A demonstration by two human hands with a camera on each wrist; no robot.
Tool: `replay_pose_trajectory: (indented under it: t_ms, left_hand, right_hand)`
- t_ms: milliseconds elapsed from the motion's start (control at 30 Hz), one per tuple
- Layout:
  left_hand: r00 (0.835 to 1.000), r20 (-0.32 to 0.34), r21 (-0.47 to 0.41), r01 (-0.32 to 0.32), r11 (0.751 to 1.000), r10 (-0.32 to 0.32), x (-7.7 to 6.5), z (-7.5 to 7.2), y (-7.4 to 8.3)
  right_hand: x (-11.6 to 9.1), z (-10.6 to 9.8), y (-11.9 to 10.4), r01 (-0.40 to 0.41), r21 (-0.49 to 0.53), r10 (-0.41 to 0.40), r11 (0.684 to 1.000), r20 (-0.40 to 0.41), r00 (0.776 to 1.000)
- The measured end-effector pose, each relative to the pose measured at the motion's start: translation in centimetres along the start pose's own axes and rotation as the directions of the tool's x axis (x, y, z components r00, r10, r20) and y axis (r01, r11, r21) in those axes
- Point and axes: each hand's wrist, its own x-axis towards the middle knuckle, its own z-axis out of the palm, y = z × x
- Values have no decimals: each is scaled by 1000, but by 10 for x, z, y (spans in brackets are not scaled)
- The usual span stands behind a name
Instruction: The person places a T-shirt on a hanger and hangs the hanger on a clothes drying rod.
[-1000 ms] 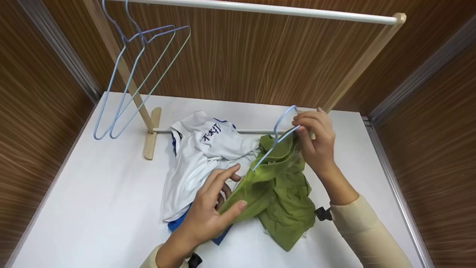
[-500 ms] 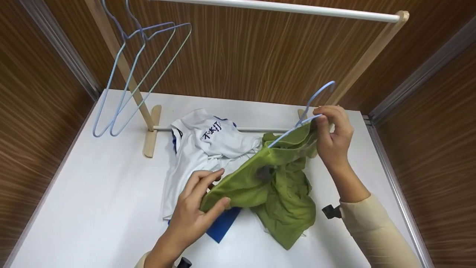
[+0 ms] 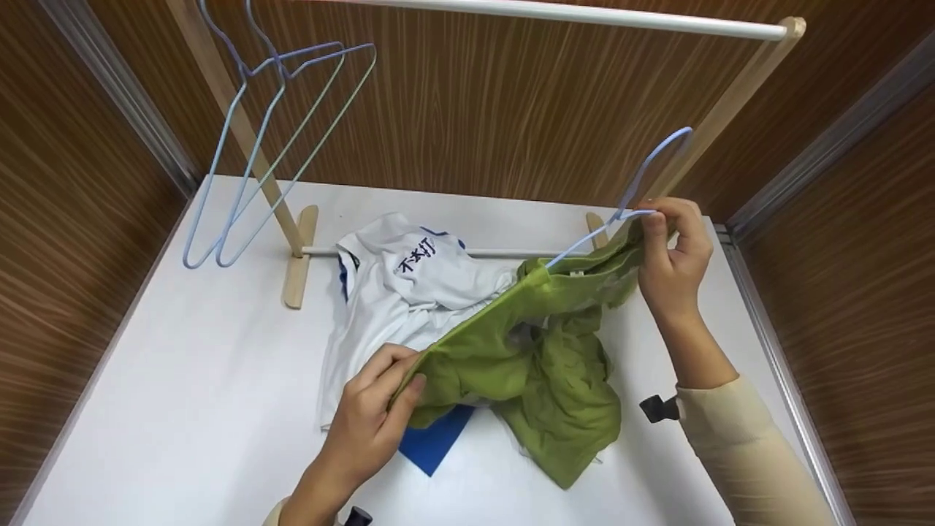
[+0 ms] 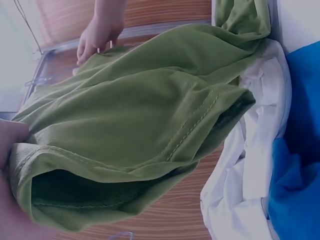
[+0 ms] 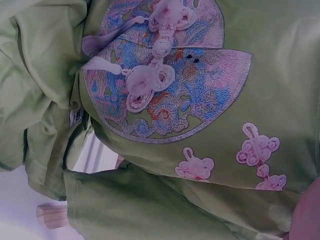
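A green T-shirt [image 3: 482,343] is stretched between my two hands, part of a blue wire hanger [image 3: 588,237] inside its neck opening. The hanger's hook stands up free above the collar. With thumb and fingers my right hand [image 3: 676,256] pinches the hanger's arm together with the shirt's cloth. My left hand [image 3: 376,405] grips the hem of a sleeve, whose opening [image 4: 90,192] gapes in the left wrist view. Down the right side the rest of the shirt hangs crumpled. The right wrist view has its embroidered fan-shaped patch [image 5: 165,100] with pink knot designs.
Under the green shirt lies a white shirt [image 3: 402,292] with dark lettering, and a blue cloth [image 3: 434,442] pokes out below. Two blue hangers [image 3: 256,146] hang at the left of the rack's white rail [image 3: 584,16]. Wood-patterned walls [image 3: 467,124] enclose the white table [image 3: 182,409].
My right hand has moved right and slightly up with the hanger, drawing the shirt taut. The left hand has moved left and down along the cloth and now grips the sleeve hem.
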Motion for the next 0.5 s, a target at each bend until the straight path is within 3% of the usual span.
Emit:
replay_pose_trajectory:
  t_ms: [300,500]
  left_hand:
    - [999,32,26,28,999,-29,-5,-4,-8]
    - [995,9,107,96,990,-97,11,-11,3]
  right_hand:
    - [0,-2,0,-8,-8,8,1000,-10,1000]
    - [-2,3,-9,68,-13,-67,998,21,998]
